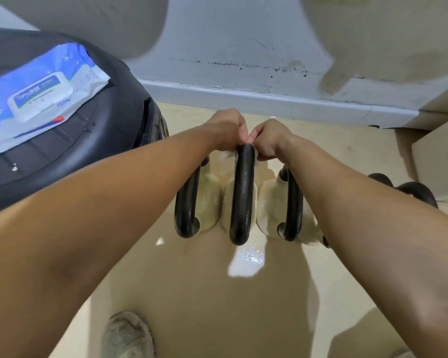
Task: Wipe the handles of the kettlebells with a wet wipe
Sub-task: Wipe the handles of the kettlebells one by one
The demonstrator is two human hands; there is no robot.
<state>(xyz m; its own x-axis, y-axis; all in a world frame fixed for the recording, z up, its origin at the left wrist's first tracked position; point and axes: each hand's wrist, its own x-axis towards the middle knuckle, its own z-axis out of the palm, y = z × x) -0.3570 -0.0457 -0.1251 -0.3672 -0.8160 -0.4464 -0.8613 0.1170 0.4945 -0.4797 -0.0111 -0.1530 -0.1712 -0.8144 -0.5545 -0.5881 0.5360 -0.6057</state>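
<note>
Three cream kettlebells with black handles stand side by side on the floor: left handle (186,202), middle handle (242,192), right handle (294,205). My left hand (225,130) and my right hand (269,139) meet at the far end of the middle handle, fingers closed around it. A bit of white wet wipe (224,155) shows under my left hand against the handle. How much of the wipe each hand holds is hidden.
A blue and white wet wipe pack (40,96) lies on a large black rounded object (70,161) at the left. A grey wall with a skirting board (269,99) runs behind. More dark weights (414,192) sit at the right. My shoe (127,334) is at the bottom.
</note>
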